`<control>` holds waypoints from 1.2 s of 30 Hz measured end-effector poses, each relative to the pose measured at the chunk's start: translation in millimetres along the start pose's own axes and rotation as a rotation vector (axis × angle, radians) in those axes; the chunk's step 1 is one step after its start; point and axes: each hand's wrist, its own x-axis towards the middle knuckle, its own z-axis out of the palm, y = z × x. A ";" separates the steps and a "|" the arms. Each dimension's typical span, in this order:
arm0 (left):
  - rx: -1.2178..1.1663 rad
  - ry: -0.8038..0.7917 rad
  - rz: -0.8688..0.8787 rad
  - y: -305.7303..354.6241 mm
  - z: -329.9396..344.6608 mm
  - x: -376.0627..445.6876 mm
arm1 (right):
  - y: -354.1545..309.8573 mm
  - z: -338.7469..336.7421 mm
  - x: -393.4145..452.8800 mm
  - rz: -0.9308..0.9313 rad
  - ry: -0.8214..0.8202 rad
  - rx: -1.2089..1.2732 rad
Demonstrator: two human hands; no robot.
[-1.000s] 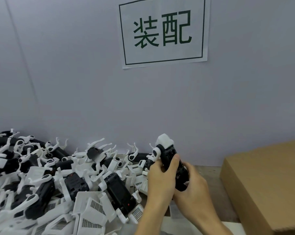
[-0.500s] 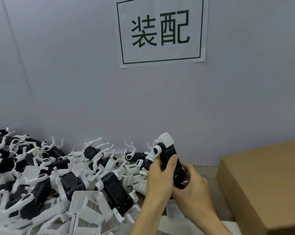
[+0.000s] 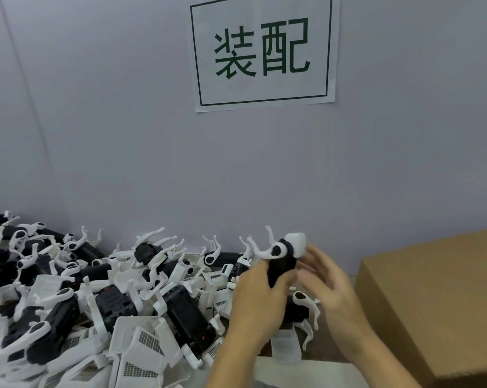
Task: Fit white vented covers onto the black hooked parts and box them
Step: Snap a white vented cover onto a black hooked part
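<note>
- Black and white, the part [image 3: 281,261] I hold sits upright above the near edge of the pile, its white hook [image 3: 267,247] curling up and to the left and a white cap at its top.
- My left hand [image 3: 260,298] is wrapped around the lower body of the part, thumb across its front.
- My right hand [image 3: 329,278] is just to the right of the part, fingers spread and blurred; it grips nothing, and I cannot tell whether its fingertips touch the part.
- A second black part [image 3: 298,309] with a white hook lies on the counter just below my hands, beside a flat white piece [image 3: 285,345].
- The pile [image 3: 96,303] of black hooked parts and white vented covers fills the left side of the counter, up against the grey wall [image 3: 124,135].
- A white cover [image 3: 147,340] with a mesh vent lies near the front of the pile, another [image 3: 138,371] just in front of it.
- The brown cardboard box [image 3: 432,303] stands to the right, well clear of the pile and near my right hand.
- A paper sign [image 3: 264,51] with green characters in a green frame is stuck on the wall above.
</note>
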 end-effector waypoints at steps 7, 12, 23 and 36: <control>0.439 -0.247 0.205 16.3 15.7 -15.1 | -3.0 -13.7 10.5 0.066 0.265 0.023; 0.477 -0.266 0.175 15.2 15.8 -14.7 | 3.3 -14.2 9.9 0.004 0.336 -0.038; 0.379 -0.096 0.154 13.4 16.4 -14.4 | -2.1 -3.5 8.7 0.047 0.315 0.016; -0.882 0.095 -0.458 15.9 -15.8 6.8 | 0.2 -1.3 5.2 0.263 0.096 -0.161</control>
